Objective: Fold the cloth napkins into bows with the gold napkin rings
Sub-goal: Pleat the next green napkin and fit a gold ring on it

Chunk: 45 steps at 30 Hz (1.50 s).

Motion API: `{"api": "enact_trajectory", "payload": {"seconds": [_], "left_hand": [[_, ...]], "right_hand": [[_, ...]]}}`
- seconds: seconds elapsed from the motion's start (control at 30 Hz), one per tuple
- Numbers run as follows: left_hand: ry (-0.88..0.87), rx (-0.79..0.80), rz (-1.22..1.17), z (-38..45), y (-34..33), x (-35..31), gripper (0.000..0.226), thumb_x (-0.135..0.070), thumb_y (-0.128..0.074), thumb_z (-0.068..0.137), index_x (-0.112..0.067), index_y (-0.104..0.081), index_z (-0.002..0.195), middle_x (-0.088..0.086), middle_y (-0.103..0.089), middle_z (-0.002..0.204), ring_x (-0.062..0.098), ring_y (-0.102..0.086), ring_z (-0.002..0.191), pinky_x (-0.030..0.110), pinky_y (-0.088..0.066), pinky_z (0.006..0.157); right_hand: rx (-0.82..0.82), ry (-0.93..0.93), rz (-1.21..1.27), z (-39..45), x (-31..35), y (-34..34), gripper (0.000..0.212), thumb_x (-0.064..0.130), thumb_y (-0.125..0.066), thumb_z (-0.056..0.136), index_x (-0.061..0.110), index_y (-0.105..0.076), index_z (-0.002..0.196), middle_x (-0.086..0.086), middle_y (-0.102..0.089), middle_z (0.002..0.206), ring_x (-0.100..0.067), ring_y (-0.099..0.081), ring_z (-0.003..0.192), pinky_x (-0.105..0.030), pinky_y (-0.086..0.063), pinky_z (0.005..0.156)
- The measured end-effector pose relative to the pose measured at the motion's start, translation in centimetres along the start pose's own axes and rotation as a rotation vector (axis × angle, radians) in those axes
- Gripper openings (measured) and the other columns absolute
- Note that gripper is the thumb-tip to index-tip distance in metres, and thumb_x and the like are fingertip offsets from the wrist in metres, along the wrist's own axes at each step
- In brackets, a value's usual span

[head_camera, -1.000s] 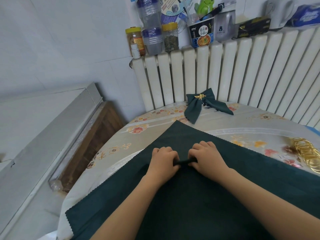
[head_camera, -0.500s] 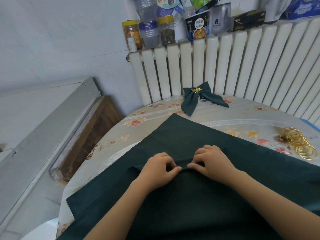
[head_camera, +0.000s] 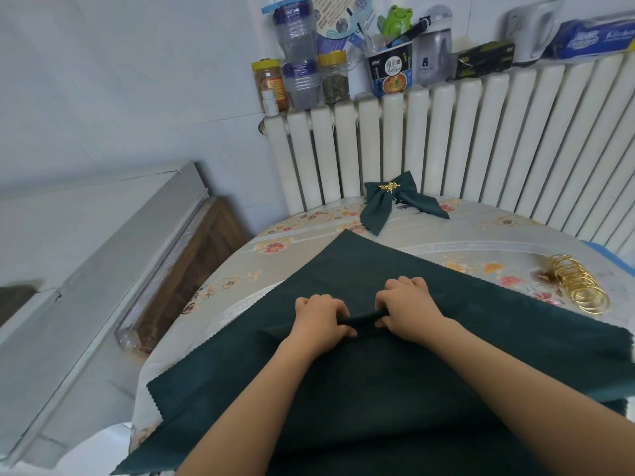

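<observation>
A dark green cloth napkin (head_camera: pixel 343 269) lies spread as a diamond on the round table (head_camera: pixel 464 242). Near its middle, my left hand (head_camera: pixel 321 321) and my right hand (head_camera: pixel 407 309) sit side by side, fingers curled, pinching up a small raised pleat of the cloth between them. At the far edge of the table rests a finished green napkin bow (head_camera: pixel 398 202) with a gold leaf ring at its centre. A pile of gold napkin rings (head_camera: pixel 577 286) lies at the right, apart from both hands.
A white radiator (head_camera: pixel 446 142) stands right behind the table, its top crowded with jars, bottles and boxes (head_camera: pixel 330 70). To the left are a grey cabinet (head_camera: pixel 103 255) and a wooden board (head_camera: pixel 192 269) leaning in the gap beside the table.
Both hands have gathered another pleat and drawn slightly nearer on the cloth; the fold between them is raised higher. The camera view has shifted a little.
</observation>
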<state>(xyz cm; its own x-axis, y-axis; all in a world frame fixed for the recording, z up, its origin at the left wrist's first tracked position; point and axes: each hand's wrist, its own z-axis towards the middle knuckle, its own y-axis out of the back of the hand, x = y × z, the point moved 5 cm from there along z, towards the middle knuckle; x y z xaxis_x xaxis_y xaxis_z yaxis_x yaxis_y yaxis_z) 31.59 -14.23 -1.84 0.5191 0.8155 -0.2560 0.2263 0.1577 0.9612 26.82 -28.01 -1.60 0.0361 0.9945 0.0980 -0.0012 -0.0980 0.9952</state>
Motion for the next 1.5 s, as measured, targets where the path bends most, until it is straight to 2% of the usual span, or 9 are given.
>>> {"api": "enact_trajectory", "payload": {"seconds": [0.2,0.47,0.63,0.73,0.93,1.07,1.23,1.37,1.5], "left_hand": [[-0.159,-0.204,-0.045,-2.6,0.9,-0.6,0.016,-0.028,-0.069,0.081,-0.02,-0.064,0.094,-0.006,-0.057,0.099,0.015,-0.053,0.098,0.028,-0.036,0.09],[-0.224,-0.08,-0.068,-6.0,-0.7,0.0,0.022,-0.022,-0.058,0.085,-0.024,-0.067,0.105,-0.009,-0.058,0.11,0.01,-0.049,0.107,0.026,-0.036,0.096],[-0.063,-0.011,-0.353,-6.6,-0.8,0.8,0.018,-0.04,-0.063,0.085,-0.024,-0.073,0.084,-0.012,-0.058,0.092,0.003,-0.055,0.087,0.023,-0.047,0.082],[0.041,-0.04,-0.381,-6.3,-1.0,1.0,0.017,-0.039,-0.072,0.079,-0.023,-0.07,0.075,-0.012,-0.053,0.083,0.002,-0.051,0.079,0.016,-0.043,0.07],[0.137,-0.004,-0.214,-5.1,-0.9,1.2,0.042,-0.048,-0.074,0.072,-0.033,-0.054,0.106,-0.015,-0.047,0.101,0.009,-0.042,0.105,0.027,-0.027,0.089],[0.089,0.058,-0.123,-4.9,-0.5,0.1,0.031,-0.046,-0.071,0.077,-0.028,-0.061,0.1,-0.009,-0.058,0.104,0.011,-0.044,0.096,0.027,-0.026,0.088],[-0.079,-0.206,-0.091,-7.2,-0.3,-0.9,0.02,-0.034,-0.07,0.078,-0.02,-0.061,0.089,-0.011,-0.048,0.091,0.013,-0.051,0.092,0.024,-0.035,0.078],[-0.173,-0.26,-0.128,-9.5,-1.1,-1.0,0.014,-0.028,-0.068,0.077,-0.019,-0.06,0.085,-0.01,-0.051,0.091,0.011,-0.051,0.087,0.023,-0.038,0.077],[-0.187,-0.215,-0.097,-11.5,-1.9,-1.0,0.038,-0.058,-0.046,0.074,-0.026,-0.064,0.083,-0.014,-0.051,0.093,0.006,-0.046,0.092,0.022,-0.037,0.085]], "right_hand": [[-0.187,0.081,0.016,-2.8,0.6,1.0,0.02,0.04,-0.054,0.09,0.026,-0.057,0.104,0.008,-0.059,0.107,-0.015,-0.047,0.104,-0.028,-0.027,0.091],[-0.044,0.118,0.128,-5.9,0.3,-0.1,0.027,0.052,-0.059,0.084,0.031,-0.063,0.1,0.013,-0.058,0.104,-0.009,-0.049,0.102,-0.022,-0.031,0.085],[-0.015,0.046,0.238,-6.0,-0.3,-0.3,0.041,0.057,-0.045,0.089,0.023,-0.069,0.087,0.009,-0.06,0.096,-0.009,-0.053,0.092,-0.027,-0.043,0.083],[-0.055,0.0,0.265,-5.9,-0.4,-0.9,0.022,0.052,-0.057,0.086,0.029,-0.059,0.084,0.011,-0.052,0.098,-0.009,-0.046,0.097,-0.026,-0.039,0.09],[-0.029,-0.088,0.211,-5.2,-0.6,-1.3,0.043,0.051,-0.057,0.086,0.033,-0.047,0.123,0.011,-0.049,0.122,-0.014,-0.036,0.12,-0.03,-0.023,0.101],[-0.095,-0.006,0.112,-5.2,0.2,-0.7,0.027,0.047,-0.06,0.085,0.027,-0.058,0.104,0.01,-0.047,0.1,-0.014,-0.04,0.108,-0.028,-0.023,0.096],[-0.361,0.11,0.096,-7.4,0.8,0.1,0.039,0.033,-0.09,0.05,0.026,-0.057,0.068,0.013,-0.056,0.07,-0.013,-0.055,0.067,-0.025,-0.036,0.072],[-0.209,0.156,0.166,-9.3,0.9,0.1,0.019,0.036,-0.065,0.084,0.02,-0.057,0.09,0.008,-0.064,0.092,-0.014,-0.054,0.094,-0.024,-0.037,0.081],[-0.048,0.157,0.198,-10.9,0.6,-0.8,0.034,0.059,-0.047,0.087,0.027,-0.057,0.093,0.014,-0.062,0.105,-0.006,-0.051,0.104,-0.025,-0.038,0.092]]}}
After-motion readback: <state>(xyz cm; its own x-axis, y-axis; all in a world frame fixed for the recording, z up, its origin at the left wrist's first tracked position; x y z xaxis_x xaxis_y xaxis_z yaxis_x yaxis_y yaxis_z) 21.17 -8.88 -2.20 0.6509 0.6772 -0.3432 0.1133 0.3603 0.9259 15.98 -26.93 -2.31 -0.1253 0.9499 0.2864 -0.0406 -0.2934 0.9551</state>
